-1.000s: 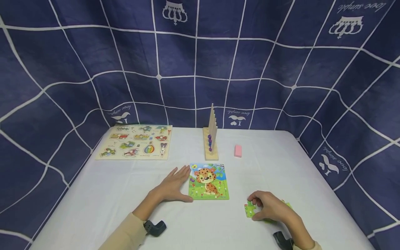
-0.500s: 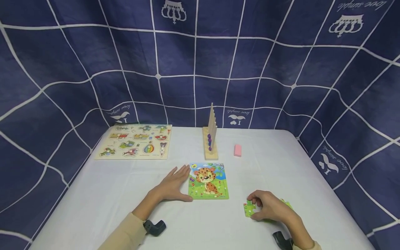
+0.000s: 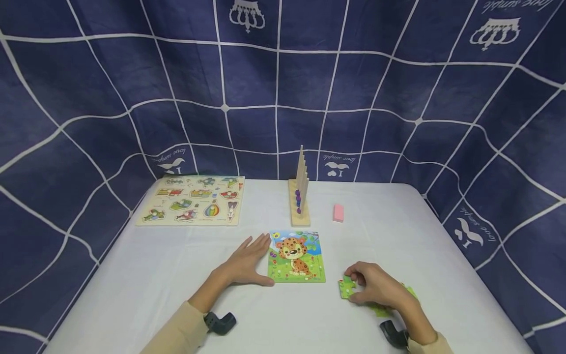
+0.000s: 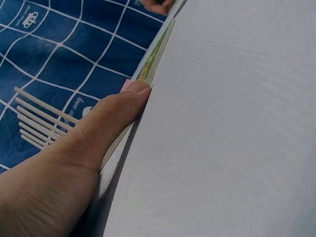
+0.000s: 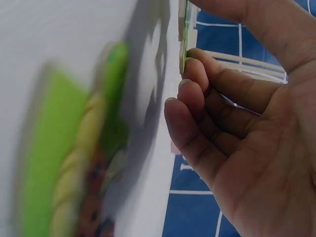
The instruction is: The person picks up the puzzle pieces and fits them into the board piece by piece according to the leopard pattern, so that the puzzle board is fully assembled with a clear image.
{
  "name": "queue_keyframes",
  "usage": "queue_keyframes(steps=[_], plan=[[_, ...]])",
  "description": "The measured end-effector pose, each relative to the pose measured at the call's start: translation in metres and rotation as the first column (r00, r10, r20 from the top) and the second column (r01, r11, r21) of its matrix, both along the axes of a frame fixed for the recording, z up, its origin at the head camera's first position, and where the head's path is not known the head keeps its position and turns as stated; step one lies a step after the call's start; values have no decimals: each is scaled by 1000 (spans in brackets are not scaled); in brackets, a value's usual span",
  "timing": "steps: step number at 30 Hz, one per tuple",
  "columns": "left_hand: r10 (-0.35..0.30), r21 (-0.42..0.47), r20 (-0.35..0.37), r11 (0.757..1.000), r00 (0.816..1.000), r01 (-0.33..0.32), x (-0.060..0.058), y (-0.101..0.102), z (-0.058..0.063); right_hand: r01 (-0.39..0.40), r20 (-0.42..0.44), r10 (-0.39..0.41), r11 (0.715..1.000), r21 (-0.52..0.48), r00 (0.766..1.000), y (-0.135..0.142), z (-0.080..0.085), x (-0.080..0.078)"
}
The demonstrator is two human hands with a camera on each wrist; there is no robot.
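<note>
My left hand (image 3: 245, 263) lies with spread, straight fingers along the left side of a square leopard picture puzzle (image 3: 295, 258), its thumb at the lower left corner. In the left wrist view the thumb (image 4: 116, 111) touches the board's edge. My right hand (image 3: 376, 284) pinches a green jigsaw piece (image 3: 347, 287) between thumb and fingers, to the right of the puzzle. The right wrist view shows that piece edge-on (image 5: 184, 44), just off the white surface. Other jigsaw pieces (image 3: 381, 309) lie under and behind this hand, partly hidden by it.
A wooden vehicle puzzle board (image 3: 190, 201) lies at the back left. Behind the leopard puzzle stands a wooden peg rack (image 3: 301, 196) with purple and blue beads, and a pink block (image 3: 338, 213) to its right. A blue gridded curtain (image 3: 283, 88) surrounds the white table (image 3: 177, 295).
My right hand has lifted slightly and shifted left and away from me with the green jigsaw piece, uncovering more of the pieces beneath. The left hand stays on the puzzle's edge.
</note>
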State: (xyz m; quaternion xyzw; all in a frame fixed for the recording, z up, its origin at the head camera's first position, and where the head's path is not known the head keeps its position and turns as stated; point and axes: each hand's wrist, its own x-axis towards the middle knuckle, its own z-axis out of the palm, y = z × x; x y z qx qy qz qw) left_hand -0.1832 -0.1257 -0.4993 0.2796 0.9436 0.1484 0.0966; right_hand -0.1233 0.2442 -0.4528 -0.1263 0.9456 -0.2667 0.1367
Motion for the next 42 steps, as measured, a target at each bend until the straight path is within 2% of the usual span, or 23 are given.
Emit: queue_keyframes(steps=[5, 11, 22, 31, 35, 42], plan=[[2, 0, -4, 1000, 1000, -2, 0, 1, 1, -7, -29, 7, 1000, 2, 1000, -9, 4, -7], [9, 5, 12, 1000, 1000, -9, 1, 1, 0, -67, -71, 67, 998, 3, 995, -21, 9, -14], [12, 14, 12, 1000, 1000, -12, 2, 1, 1, -221, -181, 219, 975, 12, 959, -54, 21, -30], [-2, 26, 8, 1000, 1000, 2, 2, 0, 1, -280, -191, 292, 956, 86, 937, -91, 19, -43], [-12, 46, 10, 999, 1000, 11, 2, 0, 3, -278, -191, 294, 955, 104, 937, -105, 17, -47], [-4, 32, 16, 999, 1000, 3, 3, -1, 3, -294, -183, 303, 953, 77, 935, -124, 15, -52]])
